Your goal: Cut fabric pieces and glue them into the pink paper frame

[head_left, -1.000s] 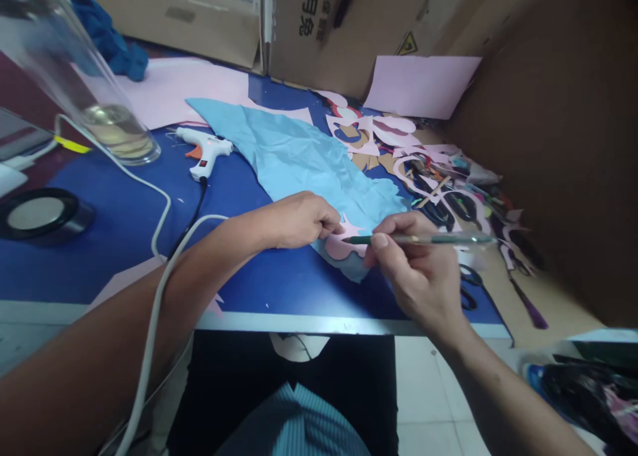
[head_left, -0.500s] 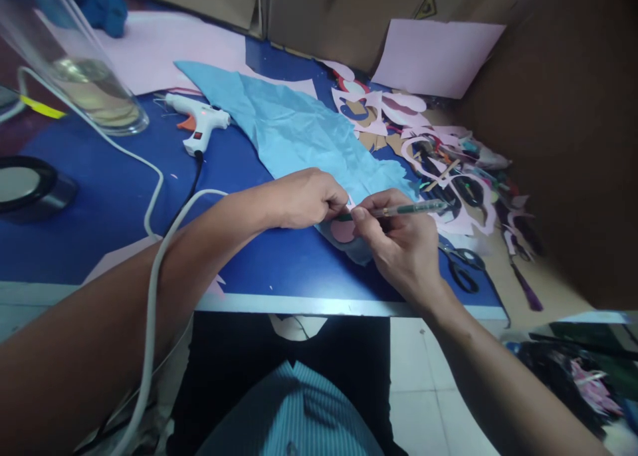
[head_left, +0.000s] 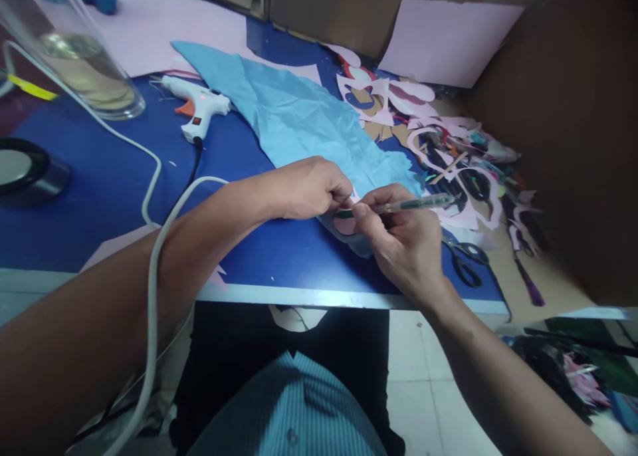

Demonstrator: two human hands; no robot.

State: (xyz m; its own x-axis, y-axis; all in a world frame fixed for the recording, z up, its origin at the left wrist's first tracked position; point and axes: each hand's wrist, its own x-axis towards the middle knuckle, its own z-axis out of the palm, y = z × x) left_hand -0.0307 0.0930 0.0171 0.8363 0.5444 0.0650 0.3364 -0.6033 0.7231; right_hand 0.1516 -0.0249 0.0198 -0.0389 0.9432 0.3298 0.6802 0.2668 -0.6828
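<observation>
A clear-barrelled pen (head_left: 419, 204) lies pinched in my right hand (head_left: 406, 236), its dark tip end pointing left toward my other hand. Under the tip is a small rounded pink piece (head_left: 343, 226), partly covered by my fingers. It rests on the lower end of a crumpled light blue cloth (head_left: 304, 120). My left hand (head_left: 314, 189) is closed and presses down at the left edge of the pink piece; what its fingers grip is hidden. Black-handled scissors (head_left: 467, 260) lie just right of my right hand.
A white glue gun (head_left: 199, 107) lies at the left, near a clear glass container (head_left: 94, 77). A white cable (head_left: 152, 296) crosses over my left forearm. Pink cut-outs and scraps (head_left: 448, 150) clutter the right. A pink sheet (head_left: 448, 40) leans against cardboard behind.
The view has tilted slightly, so the table things sit a little higher in the picture. Both hands keep nearly the same place on the pink piece, the pen still held.
</observation>
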